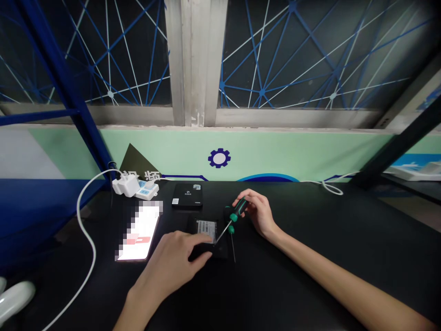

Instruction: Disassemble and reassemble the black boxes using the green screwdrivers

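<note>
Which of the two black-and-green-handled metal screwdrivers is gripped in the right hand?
The upper black-and-green screwdriver, its metal shaft slanting down toward the left hand; the other screwdriver lies on the black table, shaft pointing toward the person.

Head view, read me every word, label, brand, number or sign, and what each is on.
"频", on the dark wall patch, after a partly covered character, likely "视".
Gear sign, wordless, on the green wall.
Too small or blurred to read: black box; white label on black device; power strip; phone screen.
</note>
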`<state>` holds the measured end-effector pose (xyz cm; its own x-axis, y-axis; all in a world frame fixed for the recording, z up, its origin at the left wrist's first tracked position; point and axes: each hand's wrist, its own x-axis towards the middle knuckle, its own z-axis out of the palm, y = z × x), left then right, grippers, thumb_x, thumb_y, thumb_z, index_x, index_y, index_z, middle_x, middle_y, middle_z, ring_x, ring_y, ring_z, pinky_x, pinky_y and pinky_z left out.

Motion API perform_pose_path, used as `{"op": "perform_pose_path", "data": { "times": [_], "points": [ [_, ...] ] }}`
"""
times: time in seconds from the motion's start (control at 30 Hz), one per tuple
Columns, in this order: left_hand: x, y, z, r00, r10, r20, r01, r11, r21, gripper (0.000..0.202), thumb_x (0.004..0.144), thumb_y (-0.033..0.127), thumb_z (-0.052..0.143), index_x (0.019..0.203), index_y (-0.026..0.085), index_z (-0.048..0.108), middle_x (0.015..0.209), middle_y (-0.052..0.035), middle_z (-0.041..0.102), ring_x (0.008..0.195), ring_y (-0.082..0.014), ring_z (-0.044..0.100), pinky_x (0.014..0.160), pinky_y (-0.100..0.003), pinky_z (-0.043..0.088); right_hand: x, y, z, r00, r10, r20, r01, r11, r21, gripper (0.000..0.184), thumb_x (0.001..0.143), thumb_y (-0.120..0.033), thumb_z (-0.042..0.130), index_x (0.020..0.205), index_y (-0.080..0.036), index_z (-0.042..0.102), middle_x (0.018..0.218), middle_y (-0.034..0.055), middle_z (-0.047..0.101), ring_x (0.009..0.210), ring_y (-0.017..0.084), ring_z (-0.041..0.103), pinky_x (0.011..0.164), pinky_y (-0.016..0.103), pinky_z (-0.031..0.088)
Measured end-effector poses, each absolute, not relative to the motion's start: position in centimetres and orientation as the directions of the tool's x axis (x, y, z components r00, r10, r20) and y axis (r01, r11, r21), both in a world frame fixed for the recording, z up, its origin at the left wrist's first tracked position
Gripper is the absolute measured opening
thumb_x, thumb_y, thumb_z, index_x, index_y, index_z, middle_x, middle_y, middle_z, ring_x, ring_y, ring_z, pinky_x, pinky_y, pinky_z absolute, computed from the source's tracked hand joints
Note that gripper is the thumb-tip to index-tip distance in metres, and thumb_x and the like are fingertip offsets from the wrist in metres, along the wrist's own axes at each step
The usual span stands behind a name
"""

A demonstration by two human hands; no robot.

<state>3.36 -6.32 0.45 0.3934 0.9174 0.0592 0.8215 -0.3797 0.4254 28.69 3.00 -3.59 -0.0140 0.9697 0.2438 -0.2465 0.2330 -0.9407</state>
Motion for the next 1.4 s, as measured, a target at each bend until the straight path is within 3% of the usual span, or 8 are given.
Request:
{"op": "perform_pose_path", "data": {
  "times": [0.23,0.47,0.7,0.87,1.0,1.13,1.27,1.4],
  "points": [
    [3.6,-6.5,0.3,0.469,0.881,0.056,0.770,-0.439,0.463,0.027,0.092,0.039,0.059,0.111,0.035,0.077,0.066,0.0011,0.067,0.061,-0.0168,0.059,0.070,-0.029,0.047,28.8,3.0,-3.6,-0.015,0.969,0.246,-0.238,0.235,-0.942,0.014,0.080,-0.030,0.060,0.076,-0.018,0.066,0.069,0.0059,0.073,0.052,0.015,0.060,0.044,0.022,0.043],
    [3.7,-6.5,0.2,0.447,0.892,0.072,0.780,-0.428,0.456,0.027,0.093,0.041,0.057,0.109,0.034,0.077,0.063,0.0012,0.063,0.062,-0.0178,0.061,0.072,-0.031,0.048,28.7,2.9,-3.2,0.019,0.973,0.230,-0.229,0.229,-0.946,0.014,0.079,-0.030,0.061,0.075,-0.018,0.066,0.068,0.0057,0.073,0.050,0.014,0.059,0.043,0.023,0.043],
    [3.4,-5.9,0.1,0.237,0.956,0.173,0.884,-0.286,0.370,0.025,0.096,0.037,0.047,0.096,0.027,0.070,0.074,0.0015,0.061,0.061,-0.0157,0.058,0.056,-0.027,0.039,28.8,3.4,-3.3,0.087,0.969,0.231,-0.234,0.246,-0.941,0.016,0.080,-0.034,0.064,0.079,-0.018,0.067,0.073,0.0058,0.073,0.053,0.013,0.060,0.045,0.022,0.046],
    [3.1,-5.7,-1.0,0.116,0.969,0.220,0.922,-0.187,0.338,0.036,0.093,0.049,0.052,0.113,0.022,0.065,0.104,-0.0061,0.065,0.090,-0.0225,0.064,0.066,-0.029,0.047,28.8,3.6,-3.6,0.100,0.970,0.221,-0.238,0.239,-0.941,0.023,0.081,-0.041,0.069,0.085,-0.018,0.067,0.079,0.0059,0.073,0.057,0.014,0.062,0.048,0.023,0.048],
    [3.0,-5.6,-1.6,0.095,0.984,0.153,0.932,-0.141,0.333,0.050,0.090,0.056,0.057,0.122,0.019,0.063,0.113,-0.0097,0.065,0.101,-0.0269,0.063,0.076,-0.033,0.051,28.5,3.4,-3.7,0.076,0.970,0.230,-0.210,0.241,-0.947,0.030,0.083,-0.047,0.070,0.093,-0.018,0.069,0.085,0.0065,0.073,0.058,0.013,0.062,0.051,0.024,0.050],
    [2.7,-5.2,-1.5,0.131,0.984,0.120,0.920,-0.166,0.355,0.039,0.094,0.043,0.057,0.123,0.019,0.064,0.115,-0.0085,0.066,0.103,-0.0267,0.064,0.079,-0.034,0.052,28.3,3.2,-3.5,0.072,0.967,0.246,-0.197,0.256,-0.946,0.033,0.085,-0.049,0.069,0.101,-0.019,0.070,0.089,0.0064,0.072,0.060,0.012,0.062,0.054,0.024,0.052],
    [2.1,-4.9,-1.2,0.171,0.964,0.205,0.921,-0.230,0.313,0.030,0.096,0.020,0.049,0.120,0.022,0.067,0.117,-0.0050,0.069,0.105,-0.0250,0.063,0.085,-0.035,0.050,28.2,3.1,-3.4,0.078,0.961,0.265,-0.187,0.275,-0.943,0.032,0.086,-0.048,0.069,0.101,-0.020,0.070,0.090,0.0060,0.072,0.060,0.013,0.062,0.056,0.024,0.052],
    [1.7,-5.0,-1.1,0.103,0.962,0.251,0.945,-0.173,0.277,0.026,0.097,0.025,0.052,0.113,0.022,0.071,0.113,-0.0049,0.070,0.100,-0.0249,0.065,0.078,-0.033,0.051,28.2,2.9,-3.2,0.074,0.953,0.294,-0.154,0.302,-0.941,0.032,0.087,-0.049,0.068,0.100,-0.020,0.069,0.090,0.0057,0.071,0.060,0.013,0.062,0.056,0.025,0.052]
  ]
}}
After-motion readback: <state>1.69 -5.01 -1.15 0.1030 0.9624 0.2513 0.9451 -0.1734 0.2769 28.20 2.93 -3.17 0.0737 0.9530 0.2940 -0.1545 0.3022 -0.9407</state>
